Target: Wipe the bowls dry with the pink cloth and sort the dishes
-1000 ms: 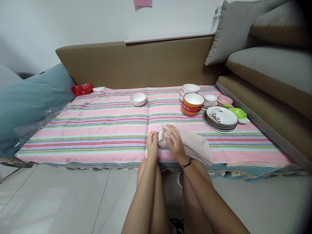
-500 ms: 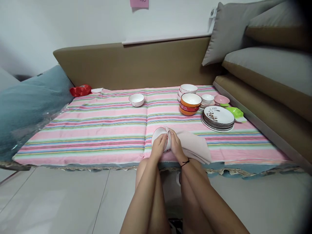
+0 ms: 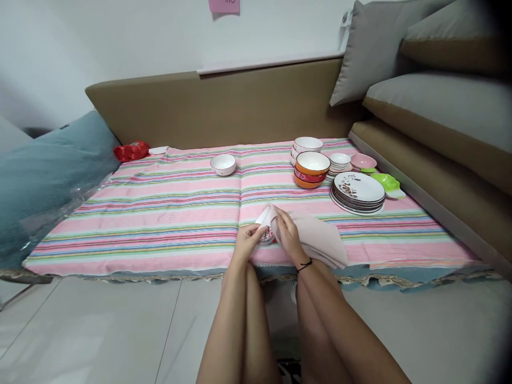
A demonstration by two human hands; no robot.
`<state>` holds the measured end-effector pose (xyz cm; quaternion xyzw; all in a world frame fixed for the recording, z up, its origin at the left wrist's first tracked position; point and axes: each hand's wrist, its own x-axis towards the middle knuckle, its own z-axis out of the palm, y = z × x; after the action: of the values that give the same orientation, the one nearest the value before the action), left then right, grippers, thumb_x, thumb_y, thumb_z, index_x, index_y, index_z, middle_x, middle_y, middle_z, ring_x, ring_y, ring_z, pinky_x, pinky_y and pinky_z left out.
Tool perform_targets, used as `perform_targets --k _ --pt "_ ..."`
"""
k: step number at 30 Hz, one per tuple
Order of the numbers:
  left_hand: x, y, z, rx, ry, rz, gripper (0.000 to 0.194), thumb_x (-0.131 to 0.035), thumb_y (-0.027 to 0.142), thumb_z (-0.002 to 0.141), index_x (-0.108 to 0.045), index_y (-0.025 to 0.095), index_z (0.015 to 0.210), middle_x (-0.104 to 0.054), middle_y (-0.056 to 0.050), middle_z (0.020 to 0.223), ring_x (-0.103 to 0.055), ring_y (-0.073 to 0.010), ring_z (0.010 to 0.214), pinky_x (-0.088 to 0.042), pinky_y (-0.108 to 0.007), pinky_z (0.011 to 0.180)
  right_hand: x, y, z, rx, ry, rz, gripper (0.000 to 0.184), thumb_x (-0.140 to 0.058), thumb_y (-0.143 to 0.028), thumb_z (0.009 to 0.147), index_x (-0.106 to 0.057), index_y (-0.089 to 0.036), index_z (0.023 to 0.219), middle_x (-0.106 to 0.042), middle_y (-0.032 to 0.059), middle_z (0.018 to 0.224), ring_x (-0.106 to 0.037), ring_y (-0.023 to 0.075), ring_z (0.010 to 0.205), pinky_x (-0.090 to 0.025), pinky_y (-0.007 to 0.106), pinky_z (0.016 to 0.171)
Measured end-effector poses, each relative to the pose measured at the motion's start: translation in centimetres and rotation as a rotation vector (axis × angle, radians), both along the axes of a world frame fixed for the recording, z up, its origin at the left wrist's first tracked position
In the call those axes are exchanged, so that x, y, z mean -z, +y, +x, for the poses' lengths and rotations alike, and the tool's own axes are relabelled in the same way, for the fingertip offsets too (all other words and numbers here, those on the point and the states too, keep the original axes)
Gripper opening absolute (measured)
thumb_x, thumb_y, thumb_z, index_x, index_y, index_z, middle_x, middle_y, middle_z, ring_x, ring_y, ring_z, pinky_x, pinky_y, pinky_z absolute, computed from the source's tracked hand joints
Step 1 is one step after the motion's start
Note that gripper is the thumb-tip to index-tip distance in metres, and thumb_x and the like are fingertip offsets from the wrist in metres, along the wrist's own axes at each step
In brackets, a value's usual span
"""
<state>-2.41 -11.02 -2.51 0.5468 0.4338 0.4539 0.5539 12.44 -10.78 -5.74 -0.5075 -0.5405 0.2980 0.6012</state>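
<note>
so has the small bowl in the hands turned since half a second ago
Yes. The bowl showed its white inside facing up then; now it is tipped on edge against the cloth, patterned side showing, at the same spot on the striped mat.

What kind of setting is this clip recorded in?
Probably a home living room: a tan upholstered sofa with grey cushions, its seat covered by a pink striped cloth holding stacked ceramic bowls and patterned plates.

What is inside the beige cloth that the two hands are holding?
A small white bowl with a red pattern shows between the left hand and right hand. The beige cloth covers most of it, so its inside is hidden.
</note>
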Motion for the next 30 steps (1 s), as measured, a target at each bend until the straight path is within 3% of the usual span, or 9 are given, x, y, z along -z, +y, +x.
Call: perform_targets --k 5,7,9,13,16,18,24,27,30 --pt "0.0 0.5 -0.2 -0.101 -0.116 -0.042 0.047 -0.069 0.059 0.067 -0.056 0.015 0.057 -0.043 0.004 0.050 -0.031 -0.0067 0.048 -0.026 -0.022 0.048 -1.9 -1.9 -0.2 -0.138 -0.384 0.289 0.037 -0.045 -0.031 0.095 -0.060 -0.027 0.128 -0.051 0.0037 0.142 -0.040 0.0228 0.136 -0.031 0.047 0.115" --pt "0.0 0.5 0.0 -0.115 -0.140 -0.058 0.047 -0.072 0.059 0.064 -0.055 0.015 0.056 -0.041 0.005 0.050 -0.030 -0.0063 0.048 -0.025 -0.022 0.047 -2.2 -2.2 -0.3 -0.144 -0.419 0.322 0.036 -0.046 -0.029 0.094 -0.061 -0.028 0.126 -0.053 0.0026 0.141 -0.039 0.0228 0.137 -0.030 0.048 0.116" --pt "0.0 0.5 0.3 -0.139 -0.162 -0.069 0.044 -0.073 0.057 0.063 -0.058 0.015 0.060 -0.043 0.004 0.052 -0.031 -0.0065 0.049 -0.026 -0.021 0.048 -2.1 -2.0 -0.6 -0.094 -0.329 0.282 0.035 -0.045 -0.031 0.095 -0.062 -0.026 0.125 -0.055 0.0043 0.139 -0.042 0.0221 0.135 -0.030 0.047 0.116" --pt "-0.2 0.5 1.0 -0.193 -0.205 -0.078 0.039 -0.074 0.053 0.065 -0.063 0.016 0.071 -0.051 0.003 0.061 -0.039 -0.0078 0.054 -0.031 -0.021 0.052 -0.8 -0.5 -0.8 0.002 0.049 0.010 0.042 -0.041 -0.041 0.095 -0.060 -0.019 0.125 -0.059 0.0096 0.133 -0.052 0.0216 0.125 -0.037 0.043 0.111" --pt "-0.2 0.6 1.1 -0.215 -0.220 -0.075 0.038 -0.073 0.053 0.065 -0.063 0.016 0.072 -0.052 0.004 0.062 -0.040 -0.0082 0.055 -0.033 -0.022 0.055 -0.1 0.1 -0.7 0.014 0.156 -0.092 0.048 -0.033 -0.045 0.096 -0.060 -0.016 0.125 -0.063 0.0116 0.127 -0.058 0.0228 0.118 -0.045 0.043 0.104" --pt "-0.2 0.7 1.1 -0.229 -0.224 -0.068 0.039 -0.073 0.053 0.066 -0.063 0.016 0.072 -0.051 0.004 0.062 -0.040 -0.0084 0.056 -0.034 -0.022 0.055 -0.3 -0.3 -0.5 -0.011 0.122 -0.060 0.046 -0.037 -0.045 0.096 -0.060 -0.018 0.126 -0.061 0.0105 0.131 -0.056 0.0230 0.121 -0.044 0.043 0.105" --pt "-0.2 0.8 0.8 -0.265 -0.222 -0.048 0.038 -0.074 0.052 0.066 -0.062 0.016 0.069 -0.049 0.004 0.060 -0.038 -0.0084 0.055 -0.033 -0.022 0.055 -1.9 -1.9 -0.7 -0.141 -0.379 0.265 0.032 -0.052 -0.033 0.091 -0.064 -0.028 0.121 -0.050 0.0016 0.143 -0.034 0.0243 0.140 -0.024 0.050 0.118" --pt "-0.2 0.8 1.0 -0.272 -0.219 -0.045 0.038 -0.074 0.052 0.066 -0.062 0.016 0.070 -0.049 0.004 0.060 -0.038 -0.0084 0.056 -0.033 -0.022 0.055 -1.1 -0.7 -1.0 -0.033 -0.153 0.152 0.036 -0.047 -0.038 0.093 -0.062 -0.023 0.123 -0.057 0.0067 0.136 -0.046 0.0236 0.130 -0.033 0.048 0.114" --pt "0.0 0.8 1.3 -0.273 -0.222 -0.043 0.039 -0.073 0.053 0.066 -0.063 0.016 0.072 -0.050 0.003 0.062 -0.041 -0.0090 0.057 -0.035 -0.022 0.056 0.3 0.7 -1.1 0.041 0.064 0.033 0.047 -0.030 -0.043 0.098 -0.061 -0.016 0.120 -0.067 0.0105 0.115 -0.061 0.0226 0.109 -0.049 0.043 0.098"
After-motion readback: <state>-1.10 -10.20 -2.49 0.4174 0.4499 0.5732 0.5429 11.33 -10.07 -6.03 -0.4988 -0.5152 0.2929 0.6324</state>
